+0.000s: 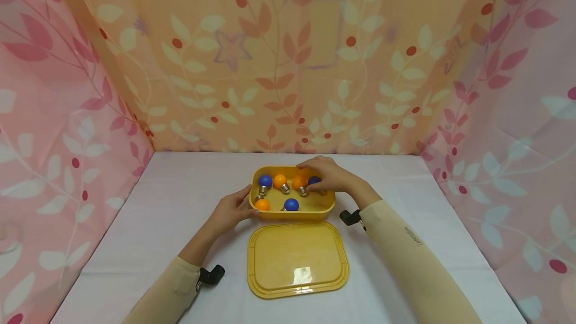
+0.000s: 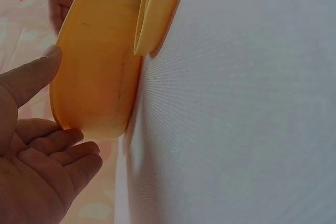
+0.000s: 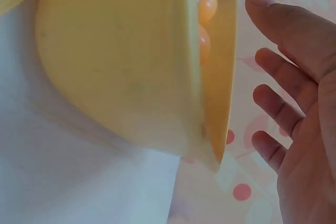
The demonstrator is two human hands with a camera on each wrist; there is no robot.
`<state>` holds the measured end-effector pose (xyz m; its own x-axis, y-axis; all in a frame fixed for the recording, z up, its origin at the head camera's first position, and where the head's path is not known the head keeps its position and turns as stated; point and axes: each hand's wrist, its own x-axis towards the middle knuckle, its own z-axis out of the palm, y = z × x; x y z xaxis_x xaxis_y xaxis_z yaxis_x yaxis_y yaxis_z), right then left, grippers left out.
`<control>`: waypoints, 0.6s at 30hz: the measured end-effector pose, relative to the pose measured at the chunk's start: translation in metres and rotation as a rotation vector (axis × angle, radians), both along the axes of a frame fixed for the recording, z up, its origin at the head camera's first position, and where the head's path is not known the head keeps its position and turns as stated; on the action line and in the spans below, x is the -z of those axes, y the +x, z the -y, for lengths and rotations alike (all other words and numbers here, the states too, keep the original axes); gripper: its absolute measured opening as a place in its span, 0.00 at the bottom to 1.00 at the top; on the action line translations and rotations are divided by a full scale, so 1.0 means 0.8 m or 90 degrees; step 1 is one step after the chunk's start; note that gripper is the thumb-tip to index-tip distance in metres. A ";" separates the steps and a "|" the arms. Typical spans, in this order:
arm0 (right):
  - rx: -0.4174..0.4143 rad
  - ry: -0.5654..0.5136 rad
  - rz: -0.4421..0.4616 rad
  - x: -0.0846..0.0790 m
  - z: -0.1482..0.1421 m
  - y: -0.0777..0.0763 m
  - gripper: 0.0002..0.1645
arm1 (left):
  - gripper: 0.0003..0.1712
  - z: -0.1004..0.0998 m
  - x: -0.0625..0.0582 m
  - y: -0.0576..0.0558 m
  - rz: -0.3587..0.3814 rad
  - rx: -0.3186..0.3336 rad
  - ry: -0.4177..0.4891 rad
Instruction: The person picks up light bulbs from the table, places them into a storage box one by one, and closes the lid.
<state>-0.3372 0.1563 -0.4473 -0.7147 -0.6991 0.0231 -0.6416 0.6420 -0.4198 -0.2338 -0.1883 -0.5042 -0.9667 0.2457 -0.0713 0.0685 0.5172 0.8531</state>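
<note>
A yellow plastic box [image 1: 294,216] stands lidless on the table, holding several small blue and orange light bulbs with metal screw bases. My left hand [image 1: 229,210] touches its left end, thumb at the front corner and fingers along the side. In the left wrist view, that hand's fingers [image 2: 79,169] look relaxed against the box [image 2: 94,72]. Over the right part of the box hovers my right hand [image 1: 330,175], near a dark blue bulb [image 1: 314,180] and an orange bulb [image 1: 299,182]. The right wrist view shows its fingers [image 3: 278,103] spread, holding nothing.
A yellow lid [image 1: 297,259] lies flat just in front of the box. Beneath both is a white-covered table [image 1: 180,179]. Patterned cloth [image 1: 288,64] closes off the back and both sides. Each wrist carries a black camera mount [image 1: 211,275].
</note>
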 end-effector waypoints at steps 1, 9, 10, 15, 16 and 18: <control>0.003 -0.010 -0.006 0.000 -0.003 0.003 0.41 | 0.52 0.000 0.000 0.000 -0.002 0.000 -0.002; 0.057 -0.078 0.000 0.009 -0.034 0.033 0.40 | 0.52 -0.001 -0.003 0.002 0.004 -0.006 -0.009; 0.062 -0.088 0.001 0.009 -0.037 0.037 0.40 | 0.52 -0.002 -0.003 0.002 0.006 -0.008 -0.007; 0.072 -0.134 -0.004 0.012 -0.051 0.055 0.42 | 0.51 -0.003 -0.003 0.005 0.003 -0.010 -0.002; 0.072 -0.139 -0.006 0.013 -0.053 0.058 0.42 | 0.51 -0.003 -0.002 0.006 -0.001 -0.011 -0.002; 0.075 -0.149 -0.008 0.014 -0.058 0.063 0.42 | 0.51 -0.002 -0.003 0.007 -0.009 -0.011 -0.003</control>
<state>-0.2870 0.2024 -0.4589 -0.7891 -0.5861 0.1839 -0.5748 0.5991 -0.5574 -0.2282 -0.1864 -0.5022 -0.9717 0.2290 -0.0581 0.0724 0.5225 0.8495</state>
